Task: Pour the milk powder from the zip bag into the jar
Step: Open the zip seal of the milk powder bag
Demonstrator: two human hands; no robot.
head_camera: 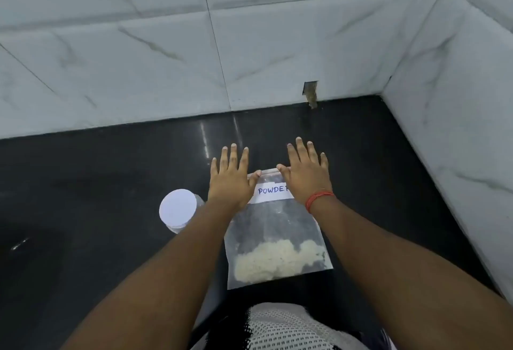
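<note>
Head view: hands cover zip bag label, "POWDE" legible.

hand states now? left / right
Left hand: open, fingers straight, over the far left corner of the clear plastic zip bag.
Right hand: open, fingers spread, over the bag's far right corner.

Count on the black countertop: one zip bag of milk powder, one white label, one lidded jar. My hands: two, left and right; one red wrist thread.
</note>
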